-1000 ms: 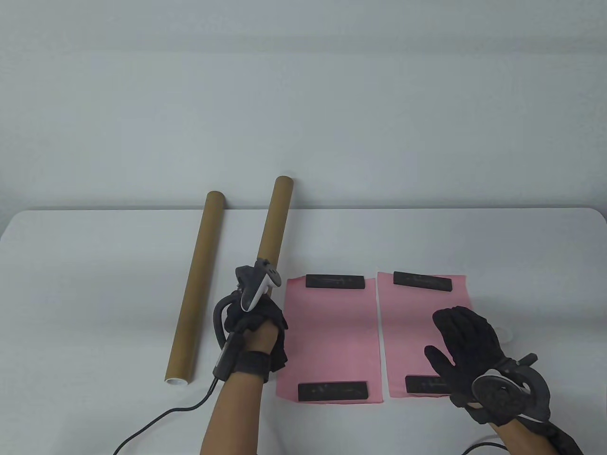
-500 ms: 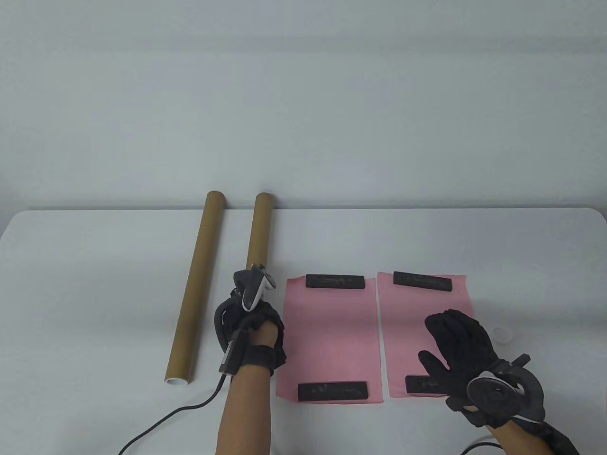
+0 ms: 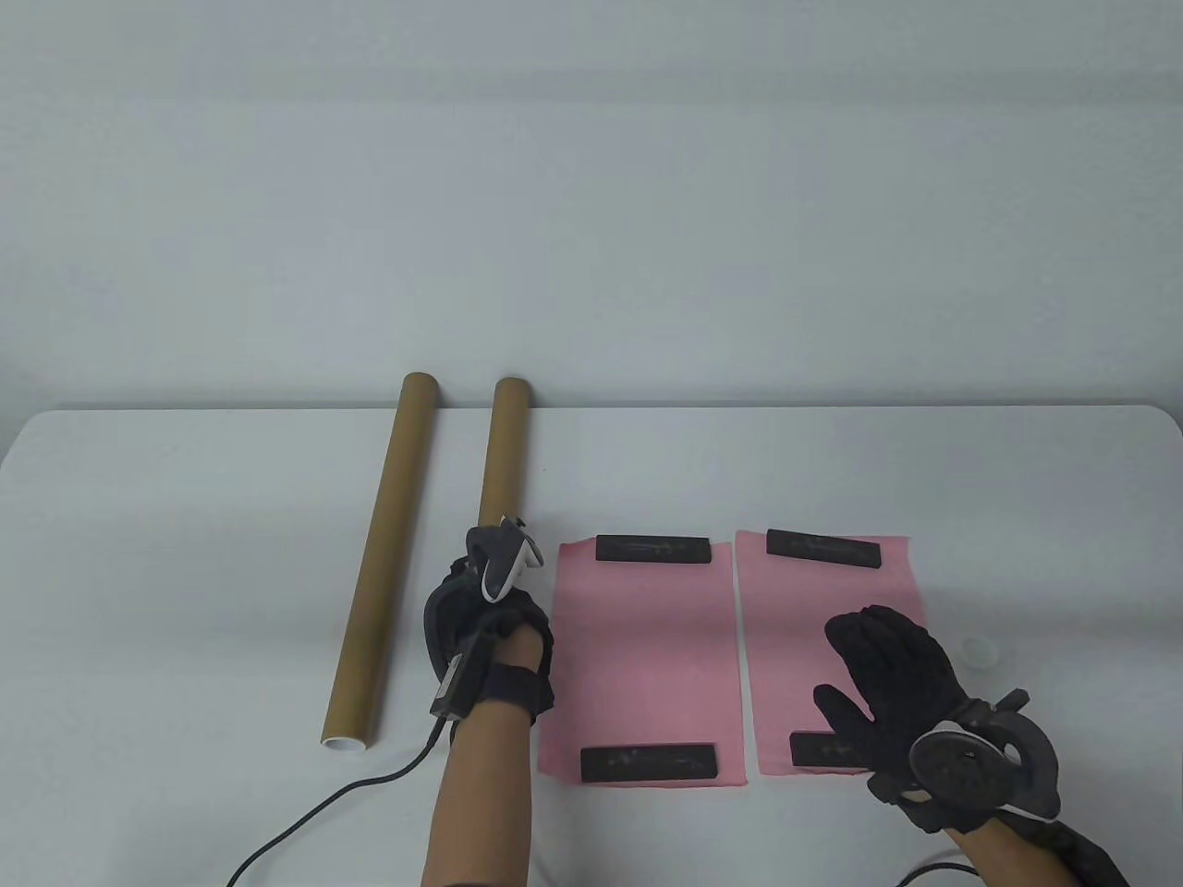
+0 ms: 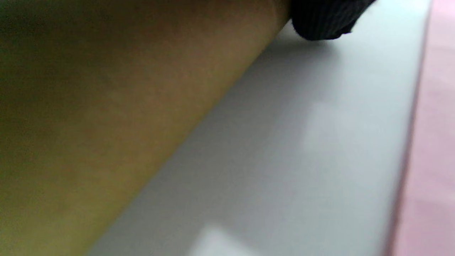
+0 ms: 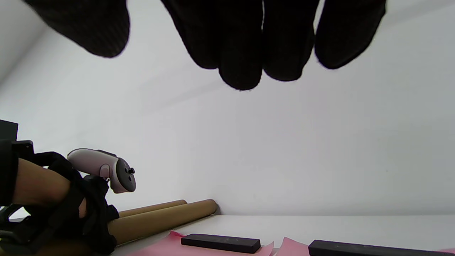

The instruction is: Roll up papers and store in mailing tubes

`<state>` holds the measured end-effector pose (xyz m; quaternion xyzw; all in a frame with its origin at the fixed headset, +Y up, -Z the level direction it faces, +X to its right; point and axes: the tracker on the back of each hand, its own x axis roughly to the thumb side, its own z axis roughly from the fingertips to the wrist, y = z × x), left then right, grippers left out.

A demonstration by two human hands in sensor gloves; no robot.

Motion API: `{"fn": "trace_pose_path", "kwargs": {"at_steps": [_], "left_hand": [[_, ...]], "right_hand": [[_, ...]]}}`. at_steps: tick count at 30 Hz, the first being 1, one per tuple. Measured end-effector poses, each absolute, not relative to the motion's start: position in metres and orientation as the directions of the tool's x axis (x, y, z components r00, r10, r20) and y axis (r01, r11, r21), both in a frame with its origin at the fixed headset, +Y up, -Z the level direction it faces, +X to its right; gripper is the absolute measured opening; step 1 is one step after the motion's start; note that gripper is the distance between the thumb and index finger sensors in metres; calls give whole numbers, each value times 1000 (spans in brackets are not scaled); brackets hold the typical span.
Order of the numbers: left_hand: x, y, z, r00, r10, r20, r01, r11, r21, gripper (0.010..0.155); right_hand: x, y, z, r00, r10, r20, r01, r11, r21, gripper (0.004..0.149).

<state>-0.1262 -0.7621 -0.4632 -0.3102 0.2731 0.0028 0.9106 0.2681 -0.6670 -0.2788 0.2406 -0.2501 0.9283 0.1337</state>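
Brown cardboard marks the left of the white table, where one mailing tube lies untouched, its near end at 6 o'clock showing a white cap and its far end at 12 o'clock. Just to its right, a second mailing tube runs nearly parallel, its near end under the left hand, whose gloved fingers curl round it; in the left wrist view the tube fills the frame beside a dark fingertip. A white tracker sits on the back of that hand, and a black cable trails off toward 7 o'clock.

At centre, a pink paper lies flat, pinned by black bars at its far and near edges. Beside it at 3 o'clock, a second pink paper carries a bar at its far edge and another at its near edge, partly covered by the right hand. That hand is spread flat above the sheet, fingers straight and holding nothing; the right wrist view shows its fingertips hanging free. A small white cap rests on the table at 3 o'clock from the hand.
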Motion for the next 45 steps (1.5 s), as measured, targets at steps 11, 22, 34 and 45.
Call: {"fn": "trace_pose_path", "kwargs": {"at_steps": [11, 22, 34, 45], "left_hand": [[-132, -761, -468, 853, -151, -500, -186, 807, -560, 95], [-126, -734, -456, 885, -145, -443, -142, 821, -553, 109], [-91, -661, -386, 976, -118, -183, 56, 948, -315, 113], [-88, -659, -313, 979, -40, 201, 17, 993, 117, 100]], "right_hand": [[268, -668, -281, -852, 135, 505, -364, -847, -388, 72], [268, -668, -281, -854, 128, 504, -356, -851, -386, 72], [267, -668, -280, -850, 123, 512, -358, -849, -390, 73], [265, -670, -281, -844, 134, 519, -362, -857, -366, 74]]}}
